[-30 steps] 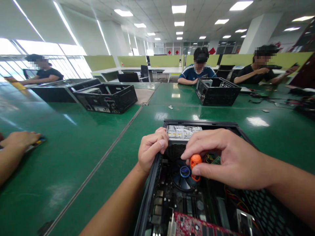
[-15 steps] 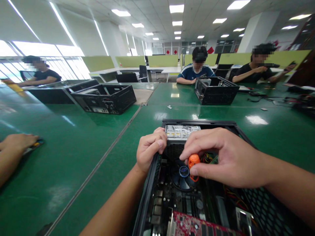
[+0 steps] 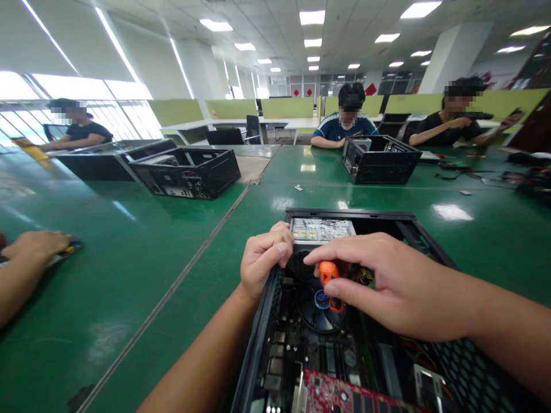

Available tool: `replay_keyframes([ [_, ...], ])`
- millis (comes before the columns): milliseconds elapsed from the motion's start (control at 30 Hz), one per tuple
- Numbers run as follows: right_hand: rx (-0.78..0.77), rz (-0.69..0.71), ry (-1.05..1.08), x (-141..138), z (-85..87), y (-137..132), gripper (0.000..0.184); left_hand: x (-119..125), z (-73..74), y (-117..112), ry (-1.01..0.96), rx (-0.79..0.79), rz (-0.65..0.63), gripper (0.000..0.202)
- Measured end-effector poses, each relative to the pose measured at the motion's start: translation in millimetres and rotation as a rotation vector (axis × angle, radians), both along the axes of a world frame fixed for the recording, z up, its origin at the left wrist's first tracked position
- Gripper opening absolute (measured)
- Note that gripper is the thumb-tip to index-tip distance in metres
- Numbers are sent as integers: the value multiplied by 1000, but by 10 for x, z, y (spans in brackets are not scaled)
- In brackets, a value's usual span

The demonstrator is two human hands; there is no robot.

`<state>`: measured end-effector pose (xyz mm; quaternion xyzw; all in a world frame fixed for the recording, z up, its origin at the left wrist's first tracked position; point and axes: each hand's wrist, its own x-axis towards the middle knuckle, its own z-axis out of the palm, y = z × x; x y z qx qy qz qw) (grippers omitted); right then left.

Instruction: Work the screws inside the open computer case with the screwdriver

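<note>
An open black computer case [image 3: 263,321] lies in front of me, its insides facing up. My left hand [image 3: 264,259] is closed around the case's left edge near the far corner. Over the case, my right hand [image 3: 383,281] grips an orange-and-black screwdriver [image 3: 329,272] by its handle, between thumb and fingers. The tool's tip is hidden. Below it sits a round cooling fan [image 3: 321,318] with a blue hub. A silver power supply [image 3: 321,228] fills the far end, and a red circuit card [image 3: 344,393] lies at the near end.
Another open case [image 3: 183,172] stands at the far left, and one more [image 3: 381,160] ahead in front of a seated person. A co-worker's hand [image 3: 37,246] rests on something at the left. Cables [image 3: 491,178] lie at the right on the green table [image 3: 163,246].
My right hand and the screwdriver have shifted slightly left and up, and the handle's tilt has changed. My left hand stays on the case edge. The view has moved a little.
</note>
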<state>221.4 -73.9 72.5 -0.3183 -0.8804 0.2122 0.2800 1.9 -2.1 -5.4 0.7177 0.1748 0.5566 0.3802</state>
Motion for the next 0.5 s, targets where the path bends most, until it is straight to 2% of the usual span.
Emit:
replay_keyframes([
  [133, 65, 46, 64, -39, 5, -48, 25, 10, 7, -16, 21, -19, 29, 44],
  [300, 133, 42, 198, -121, -16, -65, 32, 21, 6, -28, 2, -37, 30, 43],
  [500, 90, 52, 165, -204, -112, 50, 27, 5, -13, -18, -5, -38, 20, 41],
])
